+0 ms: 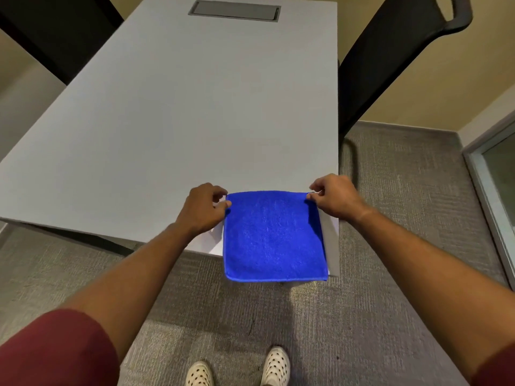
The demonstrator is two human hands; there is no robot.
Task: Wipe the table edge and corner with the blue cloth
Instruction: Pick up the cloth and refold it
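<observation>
Barely begun: both hands' grips, left hand and right hand, pinch the blue cloth's far corners, draped over the bench's near-right corner; wiping remains.

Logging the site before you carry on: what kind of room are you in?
Probably an office meeting room: a long grey table with a recessed cable hatch, a black chair beside it, and grey carpet underfoot.

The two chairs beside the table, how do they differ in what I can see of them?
The right chair shows a curved armrest loop and a leg reaching the carpet; the left chair shows only a flat dark panel, cut off by the frame. The right chair touches the table edge; the left chair sits behind the far left corner. Both are black.
</observation>
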